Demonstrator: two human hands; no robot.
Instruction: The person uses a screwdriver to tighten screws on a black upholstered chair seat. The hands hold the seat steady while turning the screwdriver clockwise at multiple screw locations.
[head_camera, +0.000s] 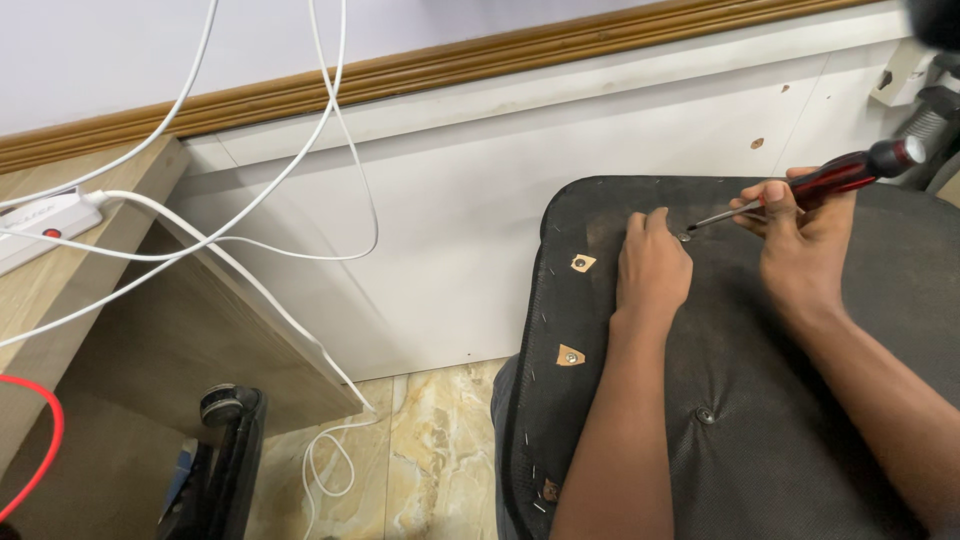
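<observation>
Black woven fabric covers the underside of an upturned chair seat (800, 420), stapled along its edge, with small tan cut-outs showing screws. The right hand (800, 240) is closed around a red-and-black-handled screwdriver (820, 182), whose metal tip meets a small screw (684, 237) on the fabric. The left hand (650, 265) rests curled on the seat, fingertips just beside that screw. White cables (300, 150) hang against the pale wall at left.

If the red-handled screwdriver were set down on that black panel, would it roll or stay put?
The screwdriver looks rigid, with a thin metal shaft. Its rounded handle would probably roll on a slope, though the black panel looks fabric-covered and rough, which likely slows it.
</observation>
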